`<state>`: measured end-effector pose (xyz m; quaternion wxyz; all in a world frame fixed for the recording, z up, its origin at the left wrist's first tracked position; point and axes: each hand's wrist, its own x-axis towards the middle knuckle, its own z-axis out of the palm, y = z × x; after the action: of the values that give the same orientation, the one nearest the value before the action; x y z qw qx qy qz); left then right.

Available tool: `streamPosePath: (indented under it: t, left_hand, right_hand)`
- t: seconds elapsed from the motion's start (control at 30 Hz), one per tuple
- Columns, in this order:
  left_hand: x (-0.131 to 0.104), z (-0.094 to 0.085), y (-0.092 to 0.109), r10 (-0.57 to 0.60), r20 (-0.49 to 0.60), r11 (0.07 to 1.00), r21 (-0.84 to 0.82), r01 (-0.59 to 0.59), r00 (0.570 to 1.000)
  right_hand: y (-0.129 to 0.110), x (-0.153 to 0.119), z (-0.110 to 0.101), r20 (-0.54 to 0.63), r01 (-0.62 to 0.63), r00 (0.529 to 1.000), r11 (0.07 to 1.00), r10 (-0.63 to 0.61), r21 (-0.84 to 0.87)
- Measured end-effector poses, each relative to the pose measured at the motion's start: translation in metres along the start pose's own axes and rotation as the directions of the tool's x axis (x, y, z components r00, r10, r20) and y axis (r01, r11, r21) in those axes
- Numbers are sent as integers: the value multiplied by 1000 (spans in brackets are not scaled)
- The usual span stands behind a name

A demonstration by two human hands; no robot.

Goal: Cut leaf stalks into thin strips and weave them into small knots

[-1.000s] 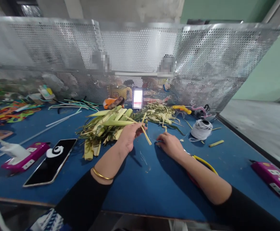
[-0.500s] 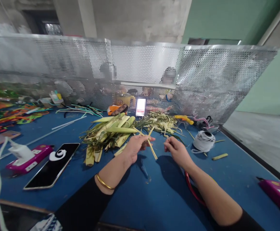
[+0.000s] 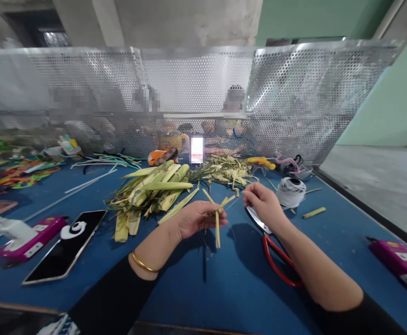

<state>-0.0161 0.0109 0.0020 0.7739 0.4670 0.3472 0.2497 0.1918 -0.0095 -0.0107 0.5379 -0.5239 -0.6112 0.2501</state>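
My left hand [image 3: 200, 217] pinches a few narrow, yellow-green plant strips [image 3: 218, 235] that cross each other at the fingertips, one end hanging down. A thin, pale thread [image 3: 234, 203] runs from the crossing toward my right hand [image 3: 263, 202], whose thumb and fingers are pressed together on it. Under my right wrist lies a pair of red-handled scissors [image 3: 275, 260], blades pointing away from me. Just beyond that hand stands a spool of white string [image 3: 292, 192]. A pile of broad green-yellow husk leaves [image 3: 161, 190] is left of and beyond my left hand.
Thin shredded fibres [image 3: 229, 170] lie at the back, near a yellow-handled tool [image 3: 261, 162]. To the left are a black phone [image 3: 71, 244] and a purple power strip [image 3: 32, 242]; another purple power strip [image 3: 401, 265] is at right. A perforated metal screen [image 3: 203, 79] borders the blue table.
The strips have turned in my left hand, so the long end now points down. My right hand has lifted slightly, and more of the scissors shows. The view has shifted a little.
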Motion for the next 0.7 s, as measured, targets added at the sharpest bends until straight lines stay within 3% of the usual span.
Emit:
streamPosePath:
  t: [0.17,0.3,0.4,0.53,0.7]
  left_hand:
    - [1,-6,6,-43,-86,997,-71,37,995]
    - [2,-8,6,-56,-107,998,-44,51,993]
    - [3,-7,5,-1,-161,1000,0,1,987]
    - [5,0,2,84,-209,996,27,-80,974]
    - [6,15,-7,23,-67,999,-42,-26,997]
  right_hand:
    - [0,7,-13,-148,-42,988,997,51,61]
    - [1,7,-15,-183,-71,980,996,81,60]
    - [-3,6,-13,-140,-77,986,991,93,110]
    - [-13,1,-7,6,-121,992,967,123,226]
    - [-17,-7,7,158,-203,976,900,152,386]
